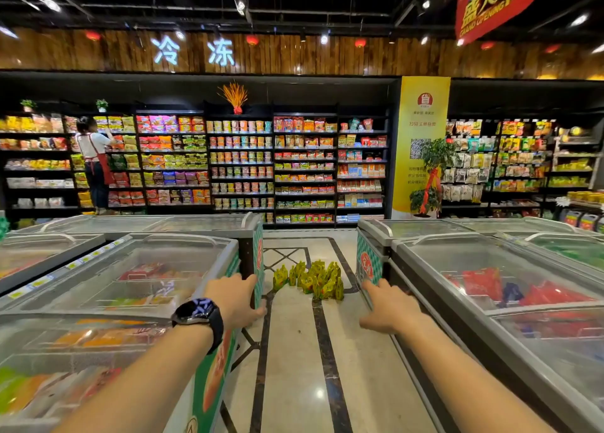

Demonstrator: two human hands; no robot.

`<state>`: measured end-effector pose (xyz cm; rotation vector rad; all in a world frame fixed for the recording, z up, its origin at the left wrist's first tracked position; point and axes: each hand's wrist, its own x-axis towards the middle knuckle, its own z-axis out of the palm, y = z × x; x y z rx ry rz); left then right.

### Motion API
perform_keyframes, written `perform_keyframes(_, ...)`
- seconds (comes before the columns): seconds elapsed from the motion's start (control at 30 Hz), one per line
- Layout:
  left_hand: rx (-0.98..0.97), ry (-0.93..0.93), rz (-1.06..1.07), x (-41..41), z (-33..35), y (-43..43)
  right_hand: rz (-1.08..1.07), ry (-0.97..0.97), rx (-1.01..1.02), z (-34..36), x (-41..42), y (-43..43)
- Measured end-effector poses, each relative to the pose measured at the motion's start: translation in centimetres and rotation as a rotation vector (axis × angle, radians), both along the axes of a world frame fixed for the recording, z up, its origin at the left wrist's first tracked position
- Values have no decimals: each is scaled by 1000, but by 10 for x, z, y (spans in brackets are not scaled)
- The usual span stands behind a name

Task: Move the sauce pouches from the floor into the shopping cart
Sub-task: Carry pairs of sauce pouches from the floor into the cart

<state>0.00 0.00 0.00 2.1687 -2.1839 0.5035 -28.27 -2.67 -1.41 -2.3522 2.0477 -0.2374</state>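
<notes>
Pouches (312,280) stood on the floor (294,351) ahead, midway between left hand (235,298) and right hand (390,308), both open, holding nothing.

Glass-topped chest freezers (137,269) flank a marble aisle (294,351), stocked shelves (242,164) and an aproned person (94,161) behind.
</notes>
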Motion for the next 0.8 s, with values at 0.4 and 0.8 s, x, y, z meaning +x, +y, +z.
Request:
perform_keyframes(0.4, 25, 84, -46, 43, -38, -184, -44, 11, 71, -21, 38, -159)
perform_keyframes(0.8, 81, 142, -45, 120, -54, -403, -89, -27, 138, -43, 117, -371)
